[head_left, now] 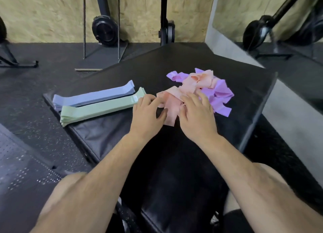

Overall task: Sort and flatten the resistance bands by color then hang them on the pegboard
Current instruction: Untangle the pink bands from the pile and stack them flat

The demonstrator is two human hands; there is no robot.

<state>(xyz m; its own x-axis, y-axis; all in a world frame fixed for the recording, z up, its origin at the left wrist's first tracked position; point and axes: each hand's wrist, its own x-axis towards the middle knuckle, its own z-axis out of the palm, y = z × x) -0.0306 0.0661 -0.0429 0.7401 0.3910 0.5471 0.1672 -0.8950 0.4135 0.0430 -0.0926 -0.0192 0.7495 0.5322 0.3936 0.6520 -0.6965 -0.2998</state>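
On the black padded mat (174, 154) lie two flattened stacks of bands: a blue stack (92, 97) and, just in front of it, a green stack (101, 107). To their right sits a tangled heap of pink bands (197, 83) mixed with purple bands (222, 94). A crumpled pink band (170, 105) lies at the heap's near edge. My left hand (146, 114) pinches its left side between thumb and fingers. My right hand (197, 114) rests on its right side with fingers spread and reaching into the heap.
The mat sits on dark rubber flooring (35, 110). Black exercise machines (104, 28) and a metal frame stand against a chipboard wall at the back. A mirror (279, 23) lines the right side. A perforated black panel (21, 166) lies at the lower left.
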